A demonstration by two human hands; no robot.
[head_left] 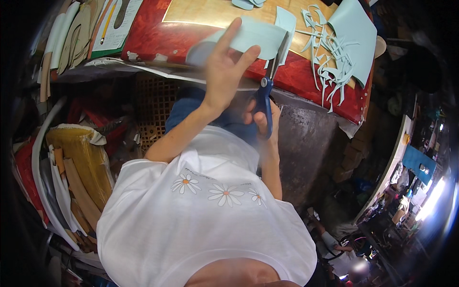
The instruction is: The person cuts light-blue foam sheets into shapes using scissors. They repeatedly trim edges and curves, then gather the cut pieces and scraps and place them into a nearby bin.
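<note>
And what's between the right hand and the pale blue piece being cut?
Blue-handled scissors, in the head view: gripped by the right hand, they reach the piece.

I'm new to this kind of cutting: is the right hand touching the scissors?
Touching. The head view shows the right hand gripping the scissors at their blue handle, fingers against it.

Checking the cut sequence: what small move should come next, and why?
Probably one short snip with the scissors in the right hand: they reach up along the right edge of the light blue piece, a strip lies just beyond, and the left hand is on the piece.
</note>
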